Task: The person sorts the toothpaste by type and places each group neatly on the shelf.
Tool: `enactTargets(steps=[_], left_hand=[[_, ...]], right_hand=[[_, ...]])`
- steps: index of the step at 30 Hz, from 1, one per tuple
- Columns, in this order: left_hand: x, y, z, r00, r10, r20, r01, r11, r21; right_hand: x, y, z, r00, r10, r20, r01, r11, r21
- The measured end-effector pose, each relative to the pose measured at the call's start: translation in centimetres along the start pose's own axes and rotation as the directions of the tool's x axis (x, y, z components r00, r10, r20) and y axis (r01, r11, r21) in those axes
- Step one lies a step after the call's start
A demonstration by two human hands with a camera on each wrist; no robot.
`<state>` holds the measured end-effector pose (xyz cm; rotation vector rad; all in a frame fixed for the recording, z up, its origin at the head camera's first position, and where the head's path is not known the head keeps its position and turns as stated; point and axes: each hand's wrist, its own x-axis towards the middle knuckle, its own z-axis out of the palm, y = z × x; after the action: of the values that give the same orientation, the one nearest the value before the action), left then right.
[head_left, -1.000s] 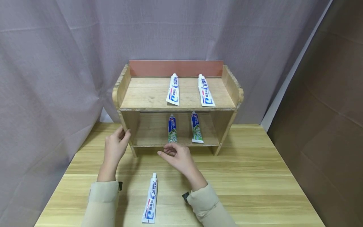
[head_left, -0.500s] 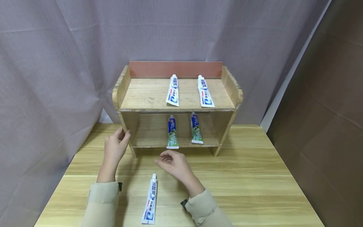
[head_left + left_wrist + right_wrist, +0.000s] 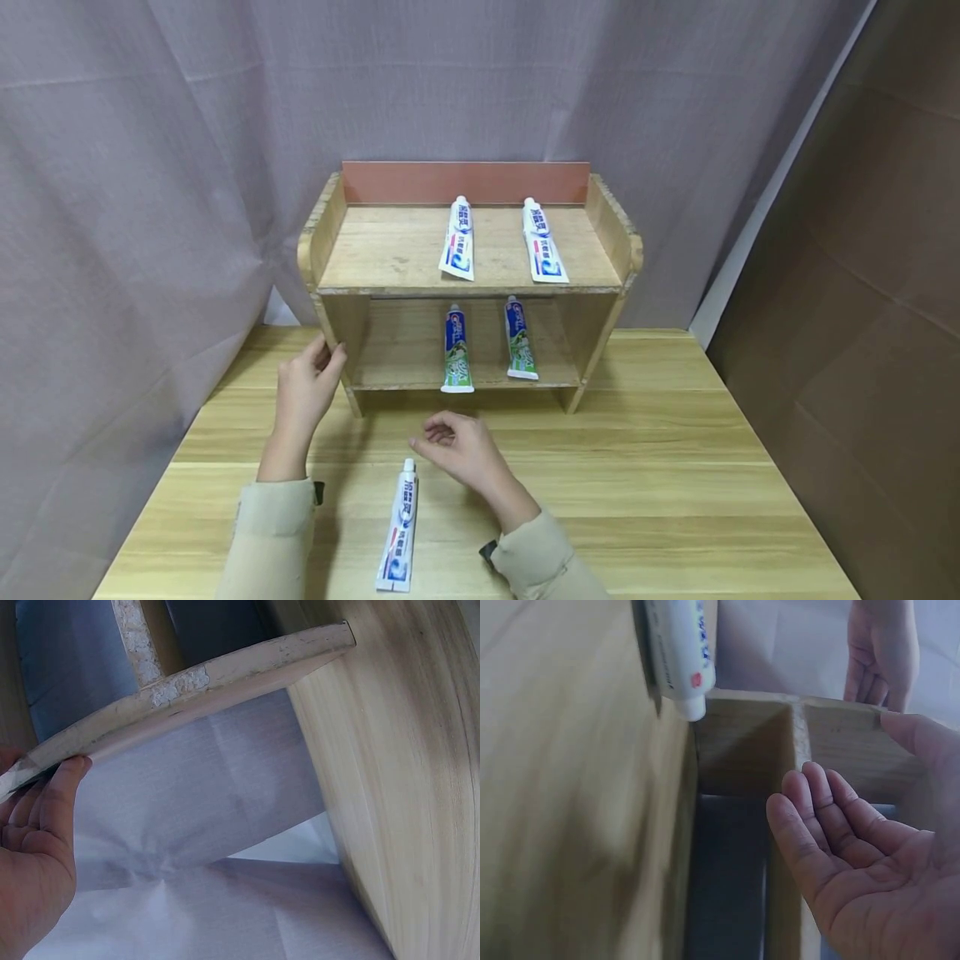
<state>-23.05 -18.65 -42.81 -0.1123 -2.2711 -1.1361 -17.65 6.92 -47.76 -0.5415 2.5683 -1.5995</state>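
My left hand grips the front edge of the left side panel of a small wooden shelf; the left wrist view shows the fingers against the panel's outer face. The right hand hovers over the table with loosely bent fingers and holds nothing. Left of it a white toothpaste tube lies on the table, cap toward the shelf. On the lower board rest two blue-green toothpaste tubes, a left one whose end reaches past the front edge and a right one.
Two white toothpaste tubes, one left and one right, lie on the top board in front of a reddish back strip. A grey curtain hangs behind the wooden table, and a brown panel stands at the right.
My right hand has drawn back from the left blue-green tube toward the white tube on the table, uncovering the blue-green tube's end. The left hand stays on the shelf's side.
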Motion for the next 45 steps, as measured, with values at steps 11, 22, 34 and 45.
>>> enactTargets(steps=[11, 22, 34, 45], left_hand=[[0.1, 0.1, 0.0, 1.0, 0.008, -0.002, -0.008, 1.0, 0.003], [0.2, 0.2, 0.0, 1.0, -0.001, 0.01, 0.001, 1.0, -0.011], [0.0, 0.3, 0.1, 1.0, -0.01, 0.022, 0.01, 1.0, -0.024], [0.1, -0.1, 0.1, 1.0, 0.0, -0.004, 0.001, 1.0, 0.019]], right_hand=[[-0.1, 1.1, 1.3, 0.997, 0.048, 0.063, -0.05, 0.998, 0.03], [-0.1, 1.8, 1.9, 0.991, 0.091, 0.093, -0.088, 0.995, -0.038], [-1.1, 1.9, 3.2, 0.966, 0.187, 0.178, -0.171, 0.98, -0.1], [-1.6, 1.1, 2.9, 0.945, 0.224, 0.24, -0.161, 0.953, -0.257]])
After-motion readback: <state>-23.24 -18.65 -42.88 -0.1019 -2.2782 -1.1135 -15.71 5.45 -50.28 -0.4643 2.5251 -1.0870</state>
